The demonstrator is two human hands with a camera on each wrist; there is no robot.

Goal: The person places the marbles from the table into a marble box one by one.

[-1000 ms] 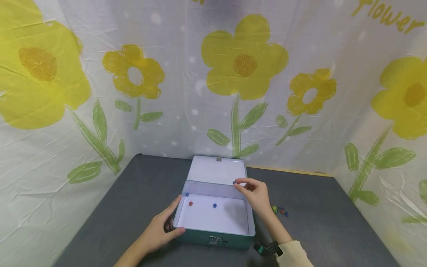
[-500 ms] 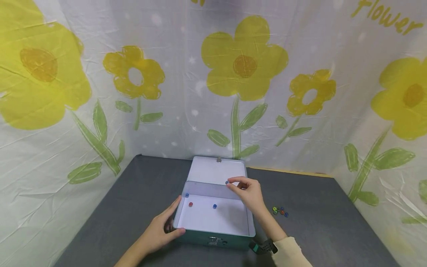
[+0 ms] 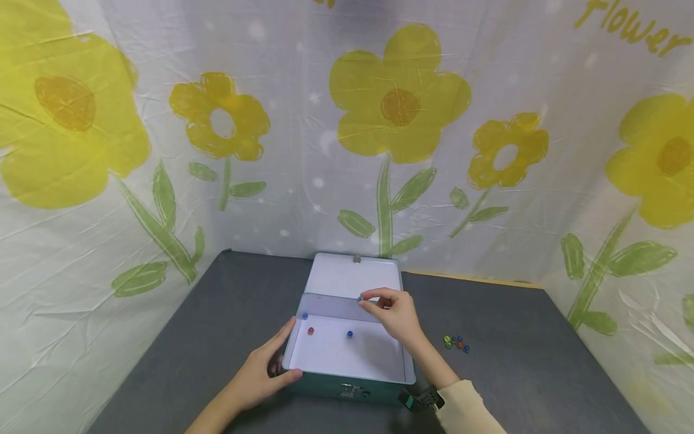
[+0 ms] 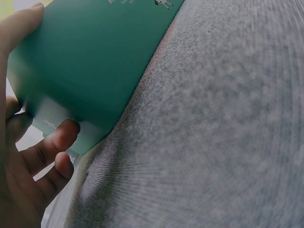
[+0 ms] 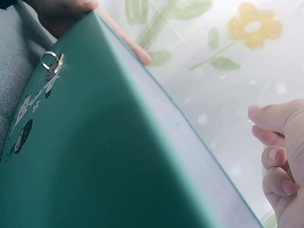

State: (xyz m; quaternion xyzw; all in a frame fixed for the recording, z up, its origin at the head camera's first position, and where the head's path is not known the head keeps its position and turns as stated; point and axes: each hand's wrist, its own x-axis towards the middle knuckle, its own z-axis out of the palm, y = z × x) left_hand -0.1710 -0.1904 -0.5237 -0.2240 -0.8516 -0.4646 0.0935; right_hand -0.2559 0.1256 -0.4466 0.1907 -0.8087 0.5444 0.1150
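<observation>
A green tin box (image 3: 347, 386) with a white inside stands with its lid (image 3: 353, 275) folded back. My left hand (image 3: 260, 371) grips its near left corner, thumb on the front rim and fingers along the left side. In the left wrist view, two fingers (image 4: 64, 137) curl near the side wall. Between thumb and index finger, my right hand (image 3: 398, 314) pinches a small bluish marble (image 3: 360, 298) above the box's back part. Inside lie a red marble (image 3: 311, 331) and a blue marble (image 3: 349, 334); another blue one (image 3: 305, 316) is at the back left corner.
Several green, yellow, red and blue marbles (image 3: 459, 345) lie in a cluster on the dark grey tabletop (image 3: 515, 367), right of the box. A flower-printed curtain (image 3: 287, 199) hangs behind and at both sides. A metal clasp (image 5: 54, 64) sits on the box's front.
My right hand has moved left across the back part of the box, still pinching the marble. The left hand and the box stay in place.
</observation>
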